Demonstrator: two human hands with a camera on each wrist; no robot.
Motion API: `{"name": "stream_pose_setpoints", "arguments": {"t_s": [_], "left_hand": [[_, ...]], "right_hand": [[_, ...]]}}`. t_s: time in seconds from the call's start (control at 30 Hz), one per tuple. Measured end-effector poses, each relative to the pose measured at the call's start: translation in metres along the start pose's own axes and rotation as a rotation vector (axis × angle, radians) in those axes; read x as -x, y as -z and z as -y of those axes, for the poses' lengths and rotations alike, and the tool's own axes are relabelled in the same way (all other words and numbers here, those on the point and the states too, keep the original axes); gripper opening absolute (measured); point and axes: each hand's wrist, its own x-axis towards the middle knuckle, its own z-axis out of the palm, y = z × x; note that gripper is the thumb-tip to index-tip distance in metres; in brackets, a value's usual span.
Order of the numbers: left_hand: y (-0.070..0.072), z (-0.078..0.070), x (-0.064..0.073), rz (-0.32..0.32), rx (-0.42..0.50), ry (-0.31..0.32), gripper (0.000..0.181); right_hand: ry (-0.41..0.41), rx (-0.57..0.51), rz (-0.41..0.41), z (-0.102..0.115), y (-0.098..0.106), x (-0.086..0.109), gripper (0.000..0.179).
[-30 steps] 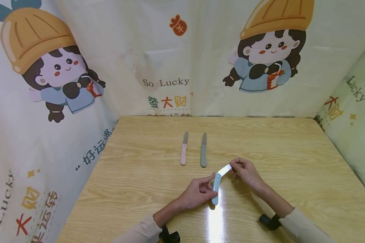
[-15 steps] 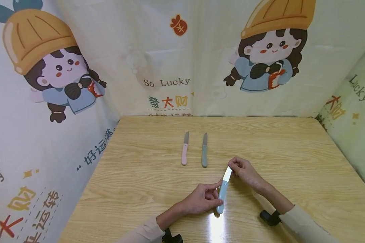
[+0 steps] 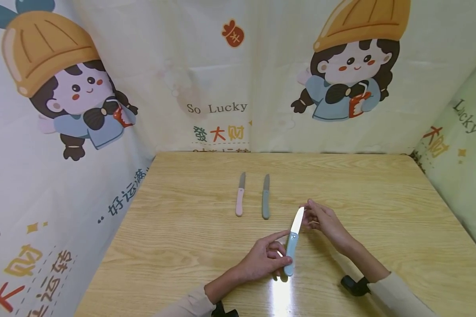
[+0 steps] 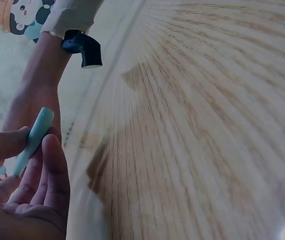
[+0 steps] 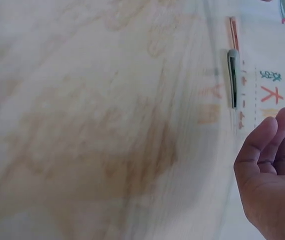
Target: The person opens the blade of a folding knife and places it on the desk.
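Note:
My left hand (image 3: pixel 261 260) grips a light blue folding knife (image 3: pixel 291 251) by its handle, between thumb and fingers, with the index finger along the side by the pivot. Its bright blade (image 3: pixel 297 221) is swung out in line with the handle, tip pointing away from me. Beside the blade tip is my right hand (image 3: pixel 326 223), its fingers loosely bent and holding nothing. In the left wrist view the pale blue handle (image 4: pixel 34 136) shows between thumb and fingers. The right wrist view has the right fingers (image 5: pixel 257 140) apart from the knife handle at the upper right corner.
Two more knives with their blades out lie farther back on the wooden table (image 3: pixel 174 246): a pink one (image 3: pixel 239 202) and a grey-green one (image 3: pixel 265 204), side by side. A printed cloth (image 3: pixel 273 79) hangs behind and at both sides.
The blade has swung from an angle to straight in line with the handle. My right hand, earlier pinching the blade tip, has let go and its fingers have loosened.

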Motion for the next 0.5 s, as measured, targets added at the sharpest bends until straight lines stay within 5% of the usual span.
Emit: {"name": "stream_pose_setpoints", "arguments": {"t_s": [0.5], "left_hand": [[-0.003, -0.002, -0.012, -0.119, -0.018, -0.037, 0.067]], "right_hand": [[0.048, 0.009, 0.202, -0.016, -0.018, 0.023, 0.032]]}}
